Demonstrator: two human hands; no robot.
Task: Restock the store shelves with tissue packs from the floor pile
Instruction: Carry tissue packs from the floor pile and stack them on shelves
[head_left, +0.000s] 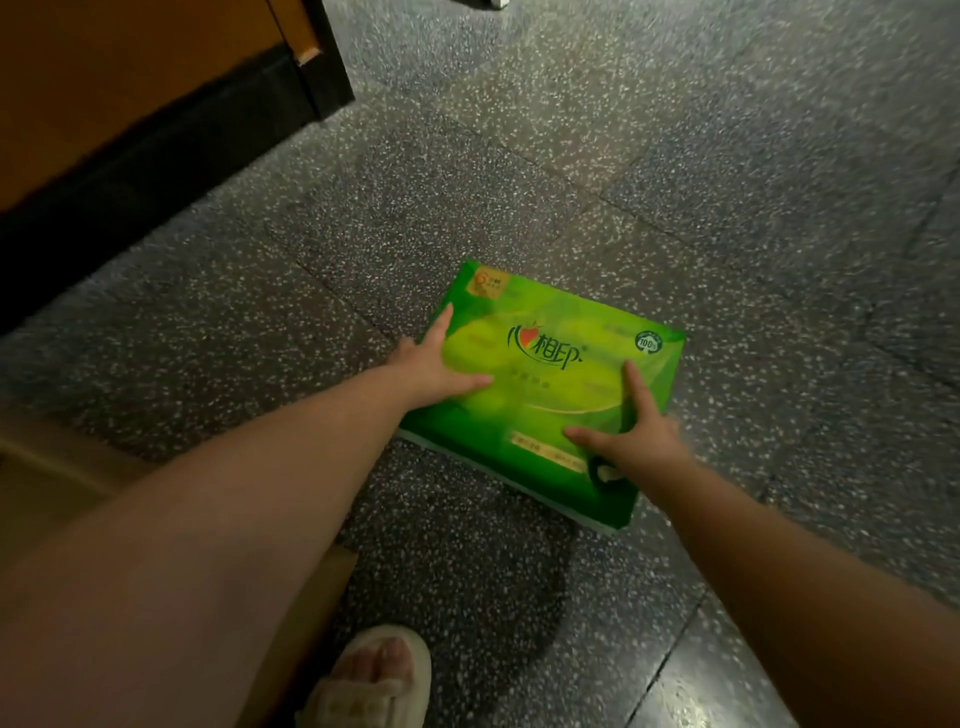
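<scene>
- Reaching down w/ both arms in the head view, the person has a hand at each end of a green tissue pack (540, 384) lying flat on the speckled floor (727, 208).
- Left hand (431, 364) sits on the pack's left edge, thumb stretched across the top, other fingers spread along the side; looks like a clamp-from-the-side hold, prob. because the pack is too wide for one hand.
- Right hand (631, 434) is on the near-right corner, fingers spread flat on top. Neither hand is curled round it – both pressing, not pinching.
- Pack touches the floor along its far side; can't tell if the near edge is lifted yet.
- Only one pack shows, no pile in view. Shelf not clearly seen either; a brown cabinet w/ dark base (156, 130) stands upper left, well apart from the pack.
- Slippered foot (374, 680) planted near bottom, close behind the pack, likely to brace the bend.
- Judgement: step = picking up, lift just starting.
</scene>
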